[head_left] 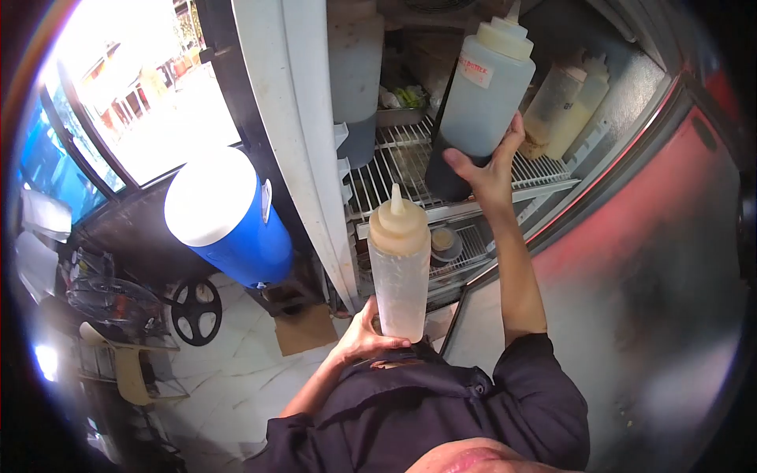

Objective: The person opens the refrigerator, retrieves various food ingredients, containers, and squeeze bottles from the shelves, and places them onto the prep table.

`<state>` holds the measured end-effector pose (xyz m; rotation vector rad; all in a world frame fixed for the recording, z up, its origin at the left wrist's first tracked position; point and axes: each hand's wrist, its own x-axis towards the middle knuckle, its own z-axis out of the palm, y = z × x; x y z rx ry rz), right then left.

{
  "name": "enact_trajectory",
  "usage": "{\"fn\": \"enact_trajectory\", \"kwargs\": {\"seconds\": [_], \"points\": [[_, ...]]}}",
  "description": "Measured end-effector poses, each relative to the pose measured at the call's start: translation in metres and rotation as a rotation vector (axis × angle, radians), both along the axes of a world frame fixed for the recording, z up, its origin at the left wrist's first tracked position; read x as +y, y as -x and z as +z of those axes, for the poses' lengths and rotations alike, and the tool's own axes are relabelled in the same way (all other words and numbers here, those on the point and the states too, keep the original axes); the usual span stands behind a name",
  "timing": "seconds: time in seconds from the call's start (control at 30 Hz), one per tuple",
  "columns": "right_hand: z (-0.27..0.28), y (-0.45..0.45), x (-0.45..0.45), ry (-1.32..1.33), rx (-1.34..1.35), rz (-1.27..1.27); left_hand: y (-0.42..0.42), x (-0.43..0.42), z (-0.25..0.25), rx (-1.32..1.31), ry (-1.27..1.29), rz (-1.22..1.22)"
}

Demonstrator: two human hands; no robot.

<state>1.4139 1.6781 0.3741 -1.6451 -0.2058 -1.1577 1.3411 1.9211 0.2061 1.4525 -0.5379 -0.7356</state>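
Observation:
My left hand [365, 339] is wrapped around the lower part of a squeeze bottle [400, 276] with a pale pointed nozzle. This bottle is upright and cloudy, and looks mostly empty. My right hand [495, 169] grips the lower side of a larger squeeze bottle [487, 98], thumb on one side and fingers on the other. That bottle has a white label with red handwriting and a dark lower part. It leans at the front of a wire shelf [394, 150] inside an open fridge; whether its base rests on the shelf I cannot tell.
More bottles [554, 110] stand at the shelf's right, and a tall container [355, 79] with dark liquid at its left. A small tub [445, 243] sits on the lower shelf. The red fridge door [631, 205] is swung open at right. A blue drum [248, 229] with a white lid stands left.

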Motion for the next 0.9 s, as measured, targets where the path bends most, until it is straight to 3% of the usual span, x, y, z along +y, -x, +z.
{"fn": "enact_trajectory", "kwargs": {"seconds": [0.1,0.2,0.33,0.9], "points": [[0.002,0.0,-0.006,-0.04,0.101,-0.014,-0.002,0.001,-0.003,-0.027,-0.007,-0.001],[-0.011,-0.004,-0.029,-0.157,0.17,0.189,-0.002,0.001,-0.004,0.003,0.011,0.008],[-0.009,0.0,-0.031,-0.272,0.172,0.273,0.0,-0.002,-0.003,0.05,0.044,0.024],[-0.013,0.001,-0.034,-0.261,0.127,0.313,-0.002,-0.004,-0.003,0.047,0.032,0.0]]}}
